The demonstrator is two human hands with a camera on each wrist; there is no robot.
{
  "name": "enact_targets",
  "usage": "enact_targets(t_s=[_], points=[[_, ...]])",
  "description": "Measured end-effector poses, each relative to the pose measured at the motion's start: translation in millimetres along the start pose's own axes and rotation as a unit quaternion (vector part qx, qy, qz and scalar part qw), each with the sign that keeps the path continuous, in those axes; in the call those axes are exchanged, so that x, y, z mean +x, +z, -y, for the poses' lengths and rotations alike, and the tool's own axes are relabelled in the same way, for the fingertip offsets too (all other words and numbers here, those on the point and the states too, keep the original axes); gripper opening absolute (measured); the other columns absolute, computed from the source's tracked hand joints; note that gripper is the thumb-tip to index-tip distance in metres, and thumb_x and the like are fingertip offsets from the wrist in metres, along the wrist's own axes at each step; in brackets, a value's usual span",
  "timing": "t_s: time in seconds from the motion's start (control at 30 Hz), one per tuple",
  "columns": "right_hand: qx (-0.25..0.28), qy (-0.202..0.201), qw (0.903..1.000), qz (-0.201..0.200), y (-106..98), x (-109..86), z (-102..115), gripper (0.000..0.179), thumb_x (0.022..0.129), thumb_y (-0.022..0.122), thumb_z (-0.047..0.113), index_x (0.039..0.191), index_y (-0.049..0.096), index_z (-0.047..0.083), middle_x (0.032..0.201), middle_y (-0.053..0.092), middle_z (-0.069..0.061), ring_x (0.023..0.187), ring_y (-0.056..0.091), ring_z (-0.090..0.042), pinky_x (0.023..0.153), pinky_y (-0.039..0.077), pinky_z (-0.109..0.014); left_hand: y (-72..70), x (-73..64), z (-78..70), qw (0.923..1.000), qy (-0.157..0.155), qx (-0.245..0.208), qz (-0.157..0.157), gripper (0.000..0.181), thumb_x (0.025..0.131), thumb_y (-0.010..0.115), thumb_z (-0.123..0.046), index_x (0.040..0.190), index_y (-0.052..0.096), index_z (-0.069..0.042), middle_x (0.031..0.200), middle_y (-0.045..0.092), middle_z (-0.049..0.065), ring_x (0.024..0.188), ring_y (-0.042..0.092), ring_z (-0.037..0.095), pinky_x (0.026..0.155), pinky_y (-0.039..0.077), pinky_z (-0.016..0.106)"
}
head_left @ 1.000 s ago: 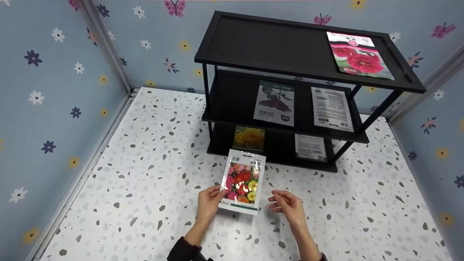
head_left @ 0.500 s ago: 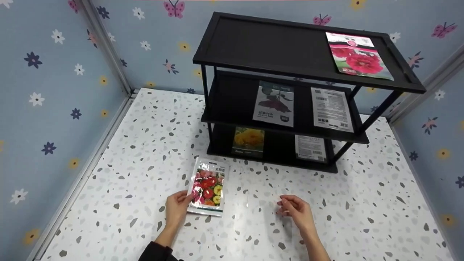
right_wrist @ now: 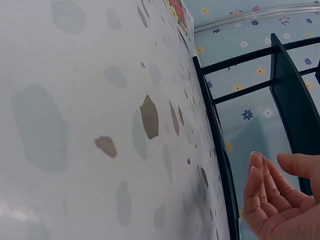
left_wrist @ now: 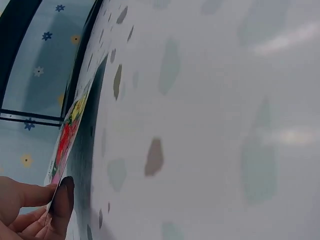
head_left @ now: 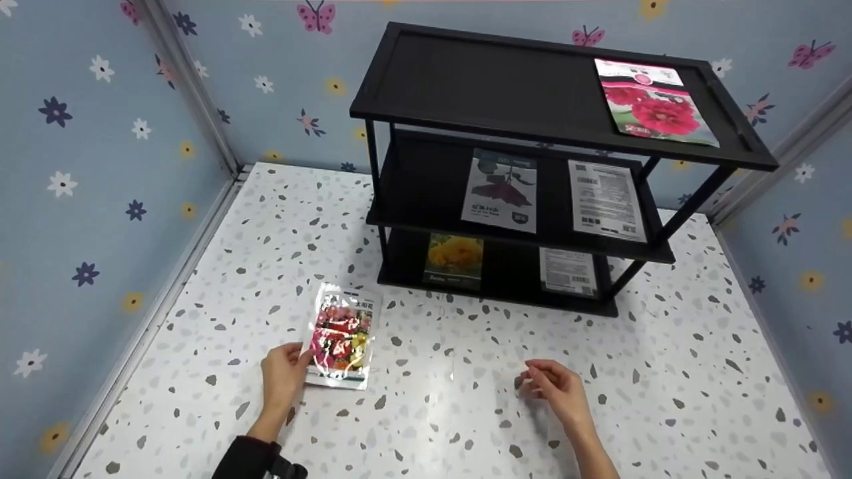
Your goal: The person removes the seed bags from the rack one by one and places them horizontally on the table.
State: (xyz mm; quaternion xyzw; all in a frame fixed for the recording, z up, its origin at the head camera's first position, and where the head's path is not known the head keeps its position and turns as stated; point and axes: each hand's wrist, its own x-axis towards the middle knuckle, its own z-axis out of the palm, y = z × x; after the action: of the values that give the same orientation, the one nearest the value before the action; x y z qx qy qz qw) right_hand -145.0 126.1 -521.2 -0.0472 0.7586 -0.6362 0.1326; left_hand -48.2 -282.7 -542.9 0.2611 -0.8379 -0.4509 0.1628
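My left hand (head_left: 282, 374) pinched flower seed packet (head_left: 343, 340), front-left of black shelf rack (head_left: 479, 80); right hand (head_left: 560, 389) relaxed, empty. Likely positioning step; next move called for steady pinch.

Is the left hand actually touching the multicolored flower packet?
Touching: in the left wrist view, the left hand pinches the multicolored flower packet between thumb and finger.

Seemingly six packets (head_left: 341, 339), one rack (head_left: 486, 76)
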Motion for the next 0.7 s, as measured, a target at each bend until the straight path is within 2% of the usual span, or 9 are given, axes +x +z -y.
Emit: enact_targets(t_s=[0.13,0.27,0.33,0.4,0.53,0.63,0.7], points=[[-0.031,-0.019,0.9993,-0.004,-5,1.0,2,0.027,0.088,0.057,0.01,0.106,0.056,-0.012,0.089,0.063,-0.024,0.076,0.06,-0.039,0.066,0.052,-0.042,-8.4,8.8,2.7,0.9962,0.026,0.082,-0.012,0.023,0.08,0.064,0.0,0.091,0.059,0.019,0.069,0.059,0.022,0.063,0.056,0.034,0.056,0.045,0.043],[-0.051,-0.03,0.9983,-0.006,-12,1.9,8,0.026,0.088,0.058,0.008,0.105,0.056,-0.012,0.087,0.063,-0.023,0.071,0.062,-0.027,0.062,0.052,-0.032,-12.2,13.4,3.0,0.9882,0.031,0.15,-0.005,0.02,0.08,0.063,-0.002,0.087,0.059,0.016,0.075,0.059,0.028,0.067,0.058,0.039,0.057,0.045,0.048],[-0.051,-0.042,0.9978,0.001,-14,1.2,14,0.024,0.088,0.056,0.005,0.104,0.056,-0.014,0.087,0.062,-0.026,0.07,0.062,-0.028,0.061,0.053,-0.033,-12.1,13.9,2.6,0.9834,0.036,0.178,-0.004,0.017,0.079,0.063,-0.002,0.08,0.059,0.014,0.075,0.059,0.029,0.066,0.057,0.042,0.056,0.045,0.05],[-0.056,-0.063,0.9963,0.011,-16,-0.9,24,0.022,0.088,0.054,0.001,0.103,0.054,-0.017,0.087,0.06,-0.03,0.068,0.062,-0.025,0.06,0.052,-0.037,-11.3,13.6,1.5,0.9792,0.042,0.199,-0.007,0.017,0.077,0.064,-0.001,0.072,0.056,0.012,0.071,0.056,0.028,0.063,0.056,0.043,0.053,0.044,0.051],[-0.074,-0.09,0.9931,0.017,-15,-5.2,44,0.019,0.088,0.051,-0.006,0.101,0.054,-0.019,0.087,0.058,-0.036,0.07,0.059,-0.038,0.06,0.051,-0.044,-9.4,13.7,-1.3,0.9716,0.045,0.232,-0.006,0.021,0.076,0.065,-0.003,0.066,0.052,0.009,0.067,0.051,0.025,0.063,0.054,0.043,0.051,0.044,0.053],[-0.094,-0.105,0.99,0.011,-17,-5.5,49,0.016,0.087,0.053,-0.007,0.099,0.056,-0.017,0.084,0.059,-0.032,0.071,0.059,-0.041,0.058,0.052,-0.04,-9.3,14.4,-3.4,0.9671,0.035,0.252,0.004,0.02,0.076,0.065,-0.004,0.071,0.053,0.011,0.073,0.05,0.026,0.068,0.054,0.043,0.054,0.044,0.055],[-0.109,-0.122,0.9866,0.009,-20,-5.1,53,0.014,0.085,0.054,-0.008,0.097,0.057,-0.016,0.081,0.061,-0.028,0.067,0.062,-0.031,0.056,0.052,-0.034,-9.3,14.6,-5.4,0.9642,0.035,0.263,0.008,0.02,0.076,0.065,-0.004,0.075,0.053,0.012,0.077,0.05,0.027,0.072,0.053,0.044,0.055,0.045,0.056]])
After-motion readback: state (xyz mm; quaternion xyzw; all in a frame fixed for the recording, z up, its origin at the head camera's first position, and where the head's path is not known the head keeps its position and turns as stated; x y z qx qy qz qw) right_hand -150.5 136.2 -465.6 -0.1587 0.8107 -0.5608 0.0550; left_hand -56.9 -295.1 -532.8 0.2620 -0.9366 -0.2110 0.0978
